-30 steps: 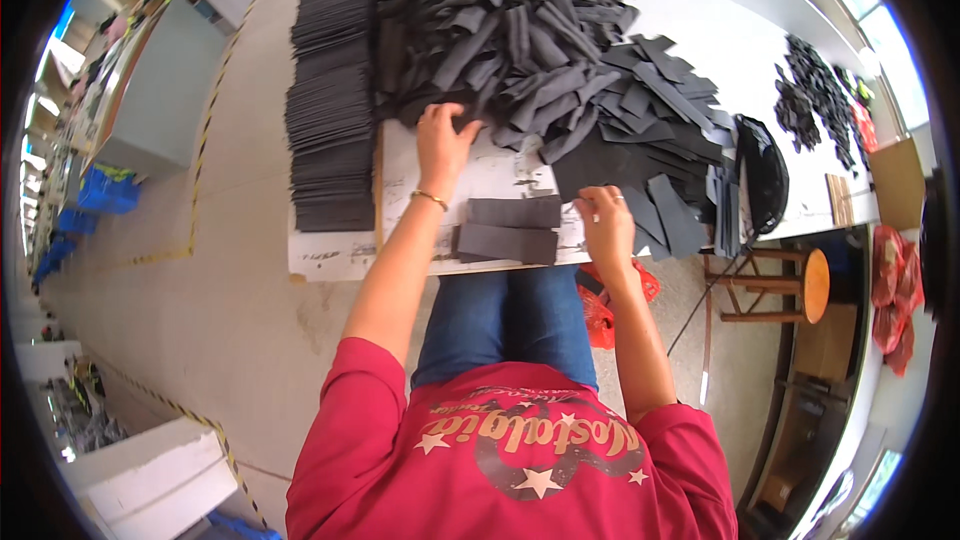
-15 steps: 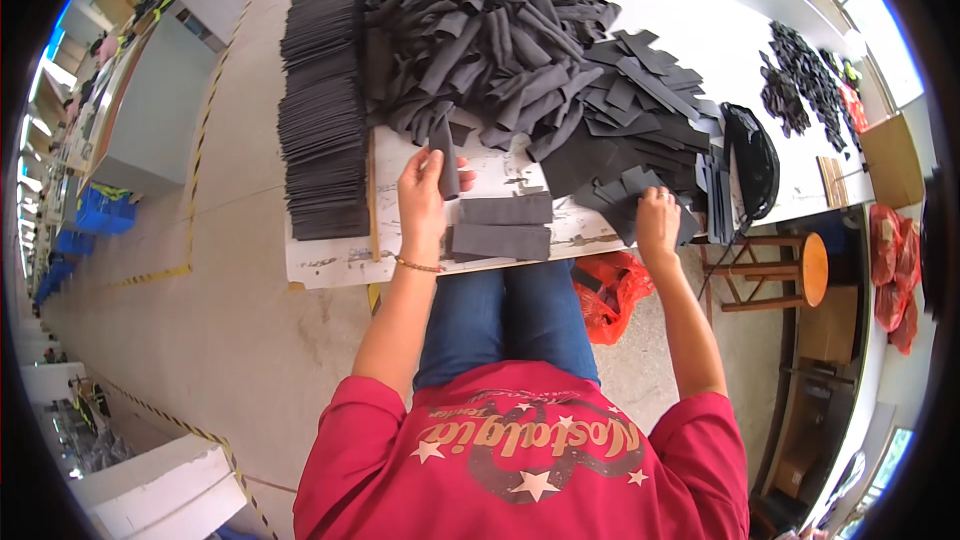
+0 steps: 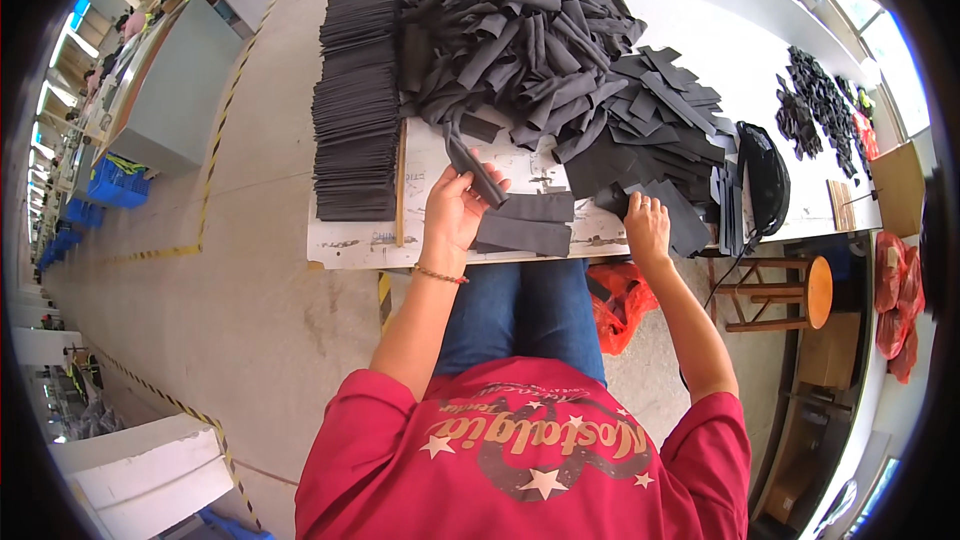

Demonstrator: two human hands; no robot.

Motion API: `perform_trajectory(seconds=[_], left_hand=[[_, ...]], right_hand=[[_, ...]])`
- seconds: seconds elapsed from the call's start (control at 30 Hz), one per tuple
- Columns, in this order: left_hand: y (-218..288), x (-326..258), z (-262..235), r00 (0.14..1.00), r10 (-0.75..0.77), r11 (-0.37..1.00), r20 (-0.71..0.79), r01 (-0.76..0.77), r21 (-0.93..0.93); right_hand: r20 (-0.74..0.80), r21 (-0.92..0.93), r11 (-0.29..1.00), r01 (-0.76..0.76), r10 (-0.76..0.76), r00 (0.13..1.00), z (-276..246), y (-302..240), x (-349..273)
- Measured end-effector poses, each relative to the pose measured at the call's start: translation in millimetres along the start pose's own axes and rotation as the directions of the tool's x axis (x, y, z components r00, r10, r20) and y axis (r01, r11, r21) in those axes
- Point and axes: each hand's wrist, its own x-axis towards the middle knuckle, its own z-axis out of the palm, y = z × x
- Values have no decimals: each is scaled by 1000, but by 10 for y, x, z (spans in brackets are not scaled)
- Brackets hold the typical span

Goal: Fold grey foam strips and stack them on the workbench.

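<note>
My left hand (image 3: 462, 202) is closed round a dark grey folded fabric strip (image 3: 474, 170), which slants up and away from the palm. Under and beside it, two dark flat strips (image 3: 538, 207) lie one before the other near the table's front edge. To the right, my right hand (image 3: 648, 228) pinches a dark grey fabric piece (image 3: 612, 201) by its edge, over some loose flat pieces (image 3: 682, 222). Beyond both hands rises a big heap of folded, tube-like strips (image 3: 510, 55), and a pile of flat cut pieces (image 3: 660, 100) adjoins it on the right.
A long tight row of dark pieces (image 3: 360, 90) runs along the table's left side. At the right stand upright pieces (image 3: 728, 208) beside a black bag (image 3: 765, 180). A wooden stool (image 3: 818, 292) and a red plastic bag (image 3: 628, 312) are below the table's front edge.
The strip in my left hand has tipped from upright to a slant, its lower end toward the right. My right hand has lifted a piece leftward off the loose pieces. The whole view has shifted slightly.
</note>
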Motion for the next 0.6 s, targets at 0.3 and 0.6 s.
perform_trajectory(seconds=[0.3,0.6], left_hand=[[23,-107,39,985,-47,989,167,23,143],[32,-335,188,913,-228,909,337,75,410]], right_hand=[[-489,243,968,60,69,870,-403,-1,316],[112,985,-108,-136,-200,973,-1591,-622,639]])
